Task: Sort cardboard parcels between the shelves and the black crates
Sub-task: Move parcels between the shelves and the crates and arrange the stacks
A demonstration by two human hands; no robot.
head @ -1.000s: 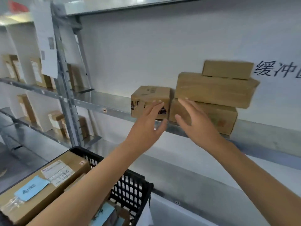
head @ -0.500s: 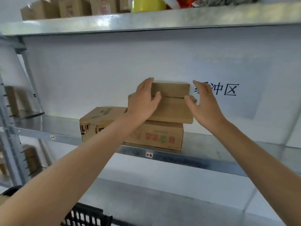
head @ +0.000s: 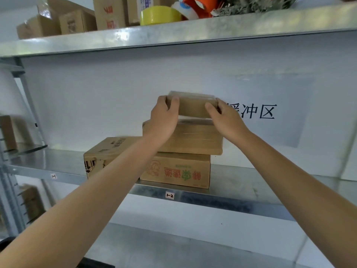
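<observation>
A small flat cardboard parcel (head: pixel 193 107) is the top one of a stack on the middle metal shelf (head: pixel 241 182). My left hand (head: pixel 164 118) grips its left end and my right hand (head: pixel 226 118) grips its right end. Under it lies a wider taped parcel (head: pixel 195 140). That one rests on a printed box (head: pixel 177 173) with red and green characters. A fourth box (head: pixel 104 153) stands to the left, partly hidden by my left forearm. No black crate shows clearly; only a dark sliver sits at the bottom left edge.
The upper shelf (head: pixel 173 33) carries several boxes (head: pixel 77 20), a yellow tape roll (head: pixel 158 15) and an orange one (head: pixel 201 4). Black characters (head: pixel 253 111) are printed on the white back wall. More parcels stand on the neighbouring rack (head: pixel 7 132) at left. A lower shelf (head: pixel 183 248) runs below.
The view has swung up and right from the crate to the stack. Both hands rose from the lower boxes and closed on the ends of the top parcel.
</observation>
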